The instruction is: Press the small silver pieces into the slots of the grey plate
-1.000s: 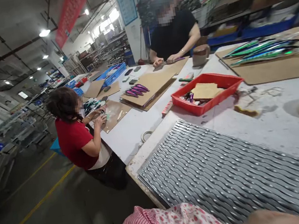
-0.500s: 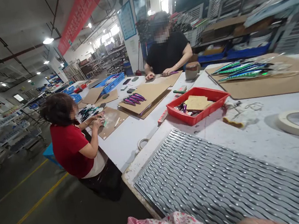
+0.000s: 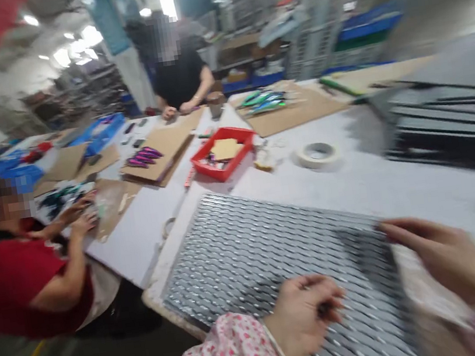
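Note:
A grey sheet with rows of wavy ridges and small shiny spots [image 3: 246, 241] lies on the near part of the table. Over its near side is my left hand [image 3: 301, 316], fingers curled in; a small dark spot shows between them, too blurred to name. My right hand [image 3: 447, 260] reaches in from the right, its fingers stretched towards the sheet's far right corner. Their tips appear to touch that edge, though motion smears them. Shadows of both hands fall on the sheet.
Beyond the sheet are a red tray [image 3: 203, 171] and a tape roll [image 3: 317, 155]. Pink-purple fishing lures [image 3: 145, 157] lie on cardboard; green-blue ones [image 3: 264, 100] lie farther right. Dark stacked sheets [image 3: 446, 125] stand at right. One co-worker [image 3: 25, 272] sits left, another [image 3: 181, 74] across.
My view has swung to the right. Both my hands have come into fuller view over and beside the ridged sheet; before, only a sleeve and part of a hand showed at the bottom.

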`<action>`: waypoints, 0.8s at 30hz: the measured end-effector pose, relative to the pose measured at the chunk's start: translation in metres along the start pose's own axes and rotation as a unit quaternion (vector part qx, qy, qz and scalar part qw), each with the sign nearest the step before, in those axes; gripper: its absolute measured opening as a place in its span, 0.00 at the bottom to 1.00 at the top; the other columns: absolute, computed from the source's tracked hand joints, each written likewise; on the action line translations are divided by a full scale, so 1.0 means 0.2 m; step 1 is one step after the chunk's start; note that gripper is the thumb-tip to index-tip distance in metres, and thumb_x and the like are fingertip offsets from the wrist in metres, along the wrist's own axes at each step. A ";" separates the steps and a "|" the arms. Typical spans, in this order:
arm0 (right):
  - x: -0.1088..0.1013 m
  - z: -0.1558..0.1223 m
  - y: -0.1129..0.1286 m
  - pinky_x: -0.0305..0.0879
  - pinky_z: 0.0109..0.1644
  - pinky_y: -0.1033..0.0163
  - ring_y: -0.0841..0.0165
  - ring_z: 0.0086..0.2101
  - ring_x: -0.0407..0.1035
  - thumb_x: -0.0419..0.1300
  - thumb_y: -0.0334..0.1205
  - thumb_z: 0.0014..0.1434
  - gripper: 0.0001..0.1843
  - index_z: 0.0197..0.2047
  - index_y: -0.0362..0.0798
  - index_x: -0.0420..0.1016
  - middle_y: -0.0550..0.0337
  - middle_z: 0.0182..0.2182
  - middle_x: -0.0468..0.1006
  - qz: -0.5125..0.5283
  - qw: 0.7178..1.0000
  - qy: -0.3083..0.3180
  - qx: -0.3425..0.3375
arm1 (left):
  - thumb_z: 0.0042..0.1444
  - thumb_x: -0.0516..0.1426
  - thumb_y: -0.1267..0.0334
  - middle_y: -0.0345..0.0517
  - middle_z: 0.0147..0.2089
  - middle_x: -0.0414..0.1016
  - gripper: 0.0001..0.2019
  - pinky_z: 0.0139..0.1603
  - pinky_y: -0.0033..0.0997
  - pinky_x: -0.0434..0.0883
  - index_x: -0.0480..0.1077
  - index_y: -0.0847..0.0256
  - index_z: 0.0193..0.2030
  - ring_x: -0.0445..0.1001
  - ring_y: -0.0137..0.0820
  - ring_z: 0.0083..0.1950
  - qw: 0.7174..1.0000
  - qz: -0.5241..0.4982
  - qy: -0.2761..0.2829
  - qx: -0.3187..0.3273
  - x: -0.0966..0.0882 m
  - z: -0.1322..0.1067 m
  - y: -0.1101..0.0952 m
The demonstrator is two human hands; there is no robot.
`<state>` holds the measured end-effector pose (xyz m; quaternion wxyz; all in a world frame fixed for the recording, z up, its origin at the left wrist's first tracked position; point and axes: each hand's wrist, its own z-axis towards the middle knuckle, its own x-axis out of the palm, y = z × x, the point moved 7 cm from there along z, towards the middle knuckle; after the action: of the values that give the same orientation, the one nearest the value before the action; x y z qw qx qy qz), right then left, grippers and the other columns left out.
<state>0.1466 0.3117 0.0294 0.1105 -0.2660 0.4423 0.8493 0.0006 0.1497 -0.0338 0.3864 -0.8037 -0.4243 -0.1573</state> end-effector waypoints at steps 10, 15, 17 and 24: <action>0.12 0.07 -0.36 0.62 0.32 0.67 0.71 0.27 0.68 0.57 0.43 0.48 0.12 0.28 0.43 0.76 0.59 0.25 0.77 0.010 0.962 0.010 0.271 | 0.40 0.66 0.68 0.43 0.31 0.73 0.12 0.23 0.17 0.64 0.72 0.65 0.34 0.68 0.20 0.26 0.997 0.042 0.016 -0.060 0.01 0.03 -0.03; 0.16 0.09 -0.42 0.62 0.33 0.67 0.70 0.28 0.69 0.59 0.38 0.49 0.06 0.29 0.47 0.77 0.62 0.25 0.77 -0.056 0.959 0.038 0.277 | 0.45 0.63 0.70 0.44 0.33 0.73 0.08 0.25 0.17 0.67 0.73 0.65 0.35 0.68 0.20 0.27 0.996 0.055 0.010 -0.064 0.02 0.02 -0.04; 0.16 0.10 -0.43 0.62 0.36 0.65 0.68 0.31 0.69 0.60 0.38 0.49 0.05 0.28 0.49 0.77 0.62 0.27 0.78 -0.088 0.956 0.036 0.276 | 0.47 0.62 0.72 0.44 0.34 0.73 0.07 0.25 0.17 0.67 0.73 0.66 0.36 0.68 0.20 0.28 0.996 0.059 0.004 -0.066 0.02 0.02 -0.05; 0.15 0.13 -0.42 0.60 0.37 0.63 0.67 0.31 0.67 0.61 0.36 0.48 0.03 0.27 0.50 0.77 0.62 0.26 0.76 -0.137 0.951 0.032 0.274 | 0.49 0.59 0.74 0.45 0.34 0.73 0.06 0.26 0.18 0.68 0.73 0.66 0.36 0.68 0.20 0.28 0.996 0.063 -0.003 -0.065 0.02 0.02 -0.05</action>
<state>0.1477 0.3813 -0.0340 0.2807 -0.3104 0.6204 0.6633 -0.0049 0.1591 -0.0294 0.3409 -0.8528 -0.3631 -0.1571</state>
